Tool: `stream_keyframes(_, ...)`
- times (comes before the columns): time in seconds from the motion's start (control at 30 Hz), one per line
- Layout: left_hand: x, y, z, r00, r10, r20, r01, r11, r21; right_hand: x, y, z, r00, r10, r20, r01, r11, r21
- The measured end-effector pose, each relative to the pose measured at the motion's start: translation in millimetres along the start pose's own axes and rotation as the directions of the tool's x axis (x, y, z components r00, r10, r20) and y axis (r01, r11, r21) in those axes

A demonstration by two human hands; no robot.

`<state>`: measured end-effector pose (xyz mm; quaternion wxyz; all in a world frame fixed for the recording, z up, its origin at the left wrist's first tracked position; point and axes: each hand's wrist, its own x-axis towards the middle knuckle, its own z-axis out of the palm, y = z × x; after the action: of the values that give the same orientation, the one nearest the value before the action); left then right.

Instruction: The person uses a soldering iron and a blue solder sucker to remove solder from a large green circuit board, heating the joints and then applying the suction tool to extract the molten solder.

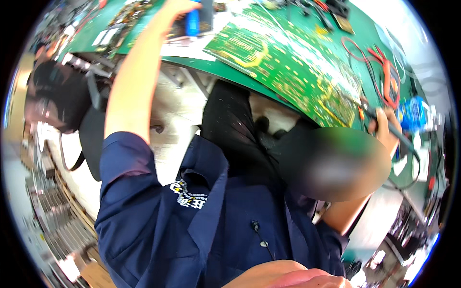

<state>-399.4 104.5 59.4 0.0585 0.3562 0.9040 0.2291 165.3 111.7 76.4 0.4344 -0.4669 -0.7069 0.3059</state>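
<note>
Plainly one soldering iron [369,112] in right hand [383,126]

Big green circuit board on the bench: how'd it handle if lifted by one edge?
The green circuit board is probably fairly stiff: it looks like a flat, rigid sheet. Broad and thin, it might flex slightly. Its face, crowded with fine metallic spots, likely won't tolerate scraping.

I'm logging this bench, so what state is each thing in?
Right hand, closed around the dark-handled tool
Dark-handled tool, held; powered or not, cannot tell
Circuit board, lying on the green table, yellow patches up
Left hand, at the top edge, grip unclear
Red leads, loosely curved
Blue-labelled bottle, fill unclear
</note>
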Motion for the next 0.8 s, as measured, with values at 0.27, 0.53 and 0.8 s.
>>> stream_keyframes(0.27,26.8,-35.0,-27.3,1.000,0.009,0.018,0.008,0.634,-0.773,7.6,10.1,-9.5,0.997,0.055,0.047,-0.060,0.990,0.129)
stream_keyframes(0.53,-164.0,74.2,-69.3,0.792,0.604,-0.087,0.075,-0.238,-0.968,9.8,17.2,-7.3,0.998,0.046,0.047,-0.053,0.987,0.154)
stream_keyframes(0.8,-266.2,197.9,6.5,0.796,0.515,-0.320,-0.102,-0.406,-0.908,9.2,17.0,-8.7,0.997,0.077,0.029,-0.081,0.987,0.138)
